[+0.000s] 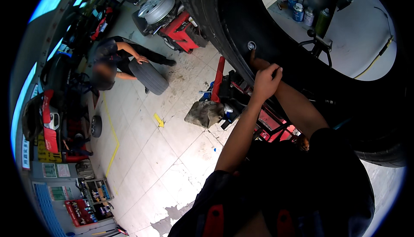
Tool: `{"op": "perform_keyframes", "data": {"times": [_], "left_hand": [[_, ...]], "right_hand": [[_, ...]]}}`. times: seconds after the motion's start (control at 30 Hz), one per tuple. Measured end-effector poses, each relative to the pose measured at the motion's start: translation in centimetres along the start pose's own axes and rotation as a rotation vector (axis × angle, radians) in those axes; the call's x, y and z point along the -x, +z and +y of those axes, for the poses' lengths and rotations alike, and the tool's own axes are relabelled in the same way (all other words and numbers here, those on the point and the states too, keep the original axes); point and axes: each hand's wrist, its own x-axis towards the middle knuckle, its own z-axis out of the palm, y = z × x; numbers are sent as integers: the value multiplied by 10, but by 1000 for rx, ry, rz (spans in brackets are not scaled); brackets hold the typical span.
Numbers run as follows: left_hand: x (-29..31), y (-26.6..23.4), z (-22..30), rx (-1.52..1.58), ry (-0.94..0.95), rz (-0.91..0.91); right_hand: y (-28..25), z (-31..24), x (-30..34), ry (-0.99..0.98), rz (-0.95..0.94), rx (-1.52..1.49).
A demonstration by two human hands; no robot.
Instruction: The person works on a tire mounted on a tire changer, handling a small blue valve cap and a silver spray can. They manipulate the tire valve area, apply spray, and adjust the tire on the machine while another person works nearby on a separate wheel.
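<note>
A large black tyre stands tilted in front of me, its dark inner wall facing me. On that inner wall is a small round silvery patch. My right hand reaches inside the tyre, one finger stretched out to the patch's lower edge; its other fingers are mostly hidden. My left hand is in front of my right wrist, fingers curled with the tips close together. Whatever it may hold is hidden.
A grimy cloth-like bundle lies on a stand by my left forearm. Cans show through the tyre's opening. Further left, another person bends over a loose tyre. Behind stands a red machine carrying a silver wheel rim.
</note>
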Motion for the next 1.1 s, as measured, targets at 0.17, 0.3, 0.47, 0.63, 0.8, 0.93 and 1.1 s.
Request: {"op": "perform_keyframes", "data": {"times": [0.17,0.3,0.47,0.63,0.8,0.93,1.1], "left_hand": [[-1,-1,2,6,-16,0],[-1,0,0,-11,-18,0],[-1,-1,1,-24,-27,-9],[0,-1,-2,-12,-3,5],[0,1,-2,-8,-23,-3],[-2,3,-1,-6,-16,-14],[-1,2,-3,-11,-24,-20]], "right_hand": [[3,3,-7,-20,-18,-4],[-5,-2,-8,-18,-18,5],[-10,-3,-6,-45,21,-2],[-21,-11,-3,-23,28,-27],[-21,-9,0,-43,61,-3],[-9,4,-11,66,72,-44],[-18,-2,-2,28,109,-5]]}}
